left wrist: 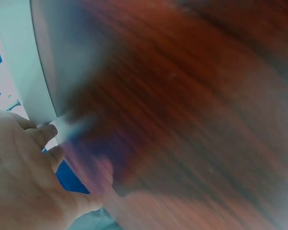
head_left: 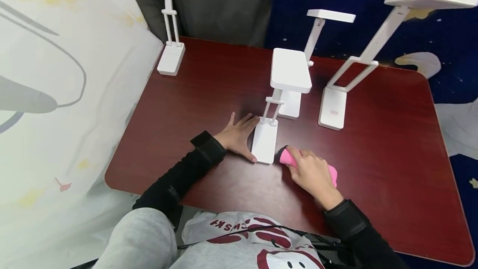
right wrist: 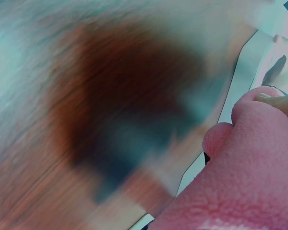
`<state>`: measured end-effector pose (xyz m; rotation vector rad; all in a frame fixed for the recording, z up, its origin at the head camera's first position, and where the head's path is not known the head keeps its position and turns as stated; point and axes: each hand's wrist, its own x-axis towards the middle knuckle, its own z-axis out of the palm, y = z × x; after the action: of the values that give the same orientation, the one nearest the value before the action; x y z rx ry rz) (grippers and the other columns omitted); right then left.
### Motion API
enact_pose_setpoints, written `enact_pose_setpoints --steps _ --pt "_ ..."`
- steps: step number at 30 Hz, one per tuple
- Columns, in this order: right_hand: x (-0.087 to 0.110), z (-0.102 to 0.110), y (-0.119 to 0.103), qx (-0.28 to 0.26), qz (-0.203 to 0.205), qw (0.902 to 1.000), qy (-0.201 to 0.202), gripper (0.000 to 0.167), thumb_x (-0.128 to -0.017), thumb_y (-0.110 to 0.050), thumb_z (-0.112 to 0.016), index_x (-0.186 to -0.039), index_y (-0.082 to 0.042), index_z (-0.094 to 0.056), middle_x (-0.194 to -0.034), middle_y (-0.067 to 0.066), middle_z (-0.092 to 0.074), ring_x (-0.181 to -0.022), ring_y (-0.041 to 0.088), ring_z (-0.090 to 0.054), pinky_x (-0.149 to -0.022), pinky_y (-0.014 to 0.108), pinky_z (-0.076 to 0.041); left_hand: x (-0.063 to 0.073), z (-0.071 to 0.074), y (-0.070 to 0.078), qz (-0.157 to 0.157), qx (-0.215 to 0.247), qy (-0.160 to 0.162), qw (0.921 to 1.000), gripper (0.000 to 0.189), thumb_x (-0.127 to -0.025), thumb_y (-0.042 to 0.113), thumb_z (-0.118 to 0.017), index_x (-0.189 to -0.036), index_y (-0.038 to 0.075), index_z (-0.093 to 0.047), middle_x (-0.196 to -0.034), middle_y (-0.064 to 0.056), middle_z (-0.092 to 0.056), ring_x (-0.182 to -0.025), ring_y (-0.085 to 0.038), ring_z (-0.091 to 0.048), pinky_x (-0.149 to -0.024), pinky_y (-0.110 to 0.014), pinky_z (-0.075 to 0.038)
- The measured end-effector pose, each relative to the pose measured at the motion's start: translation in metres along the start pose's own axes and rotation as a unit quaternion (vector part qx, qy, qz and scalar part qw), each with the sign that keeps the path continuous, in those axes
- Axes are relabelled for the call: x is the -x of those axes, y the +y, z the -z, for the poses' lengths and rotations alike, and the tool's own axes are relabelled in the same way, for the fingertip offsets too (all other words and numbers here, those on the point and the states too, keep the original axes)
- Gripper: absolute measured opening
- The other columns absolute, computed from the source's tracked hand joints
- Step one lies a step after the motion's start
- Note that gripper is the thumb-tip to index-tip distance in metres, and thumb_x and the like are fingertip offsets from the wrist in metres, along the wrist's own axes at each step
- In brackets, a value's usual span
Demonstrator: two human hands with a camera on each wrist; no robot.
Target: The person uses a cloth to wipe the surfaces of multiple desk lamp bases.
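Observation:
A white desk lamp stands in front of me, its flat base (head_left: 265, 142) on the table and its rectangular head (head_left: 290, 69) raised above. My left hand (head_left: 236, 137) is spread at the left side of that base, with the thumb by the near corner and the fingertips by the far end. In my right hand (head_left: 311, 172) is a folded pink fuzzy cloth (head_left: 286, 158), gripped just right of the base. The right wrist view shows the plush cloth (right wrist: 249, 158) close up, with a fingertip on it.
Two more white lamps, one with its base (head_left: 333, 109) at the right and one behind (head_left: 289, 105), stand on the reddish-brown table (head_left: 209, 82). Another lamp base (head_left: 171, 58) sits at the far left corner. Printed curtains and a grey cloth hang around the table.

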<state>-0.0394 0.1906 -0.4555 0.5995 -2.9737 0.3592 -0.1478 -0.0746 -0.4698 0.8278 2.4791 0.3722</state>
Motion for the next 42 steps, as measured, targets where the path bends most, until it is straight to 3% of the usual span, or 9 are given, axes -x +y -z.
enact_pose_setpoints --steps 4,11,22,33,42 --pt "0.003 -0.004 -0.003 -0.007 -0.005 1.0 -0.001 0.049 -0.081 -0.009 -0.082 -0.129 -0.005 -0.07 -0.082 0.018 -0.068 -0.078 0.042 -0.07 -0.052 0.054 -0.056 -0.005 -0.001 0.003 -0.013 -0.007 -0.007 0.9999 0.144 -0.073 0.068 -0.089 -0.172 0.007 -0.005 -0.181 -0.011 -0.005 -0.169 -0.027 0.001 -0.129 -0.072 0.007" --pt "-0.002 -0.009 -0.008 -0.011 0.006 0.9999 0.007 0.049 -0.082 -0.01 -0.082 -0.129 -0.006 -0.069 -0.086 0.018 -0.071 -0.08 0.04 -0.072 -0.053 0.054 -0.057 0.001 -0.002 -0.004 0.005 0.017 -0.006 0.9998 0.149 -0.069 0.063 -0.094 -0.172 0.007 -0.002 -0.182 -0.01 0.0 -0.169 -0.028 0.003 -0.128 -0.073 0.006" --pt "-0.001 -0.009 -0.007 -0.011 -0.001 0.9999 0.003 0.05 -0.08 -0.008 -0.082 -0.129 -0.005 -0.068 -0.09 0.019 -0.073 -0.083 0.04 -0.074 -0.055 0.054 -0.057 0.003 0.003 -0.012 0.023 -0.041 -0.002 0.9989 0.146 -0.07 0.074 -0.087 -0.172 0.008 -0.006 -0.181 -0.008 -0.008 -0.169 -0.027 0.0 -0.127 -0.074 0.009" --pt "0.008 -0.008 -0.007 -0.014 -0.025 0.9995 -0.014 0.05 -0.081 -0.009 -0.082 -0.13 -0.006 -0.069 -0.089 0.018 -0.071 -0.082 0.041 -0.073 -0.057 0.055 -0.058 -0.012 0.034 -0.057 0.066 -0.011 -0.006 0.9977 0.143 -0.071 0.065 -0.091 -0.173 0.01 -0.006 -0.182 -0.009 -0.008 -0.169 -0.032 0.0 -0.126 -0.076 0.01" --pt "0.022 -0.012 -0.01 -0.02 -0.026 0.9994 -0.011 0.051 -0.08 -0.008 -0.083 -0.129 -0.005 -0.07 -0.092 0.018 -0.073 -0.082 0.039 -0.074 -0.057 0.054 -0.058 -0.038 0.054 -0.092 0.102 -0.008 -0.023 0.9944 0.141 -0.074 0.062 -0.091 -0.173 0.016 -0.002 -0.182 -0.009 -0.003 -0.168 -0.035 0.006 -0.124 -0.078 0.01"
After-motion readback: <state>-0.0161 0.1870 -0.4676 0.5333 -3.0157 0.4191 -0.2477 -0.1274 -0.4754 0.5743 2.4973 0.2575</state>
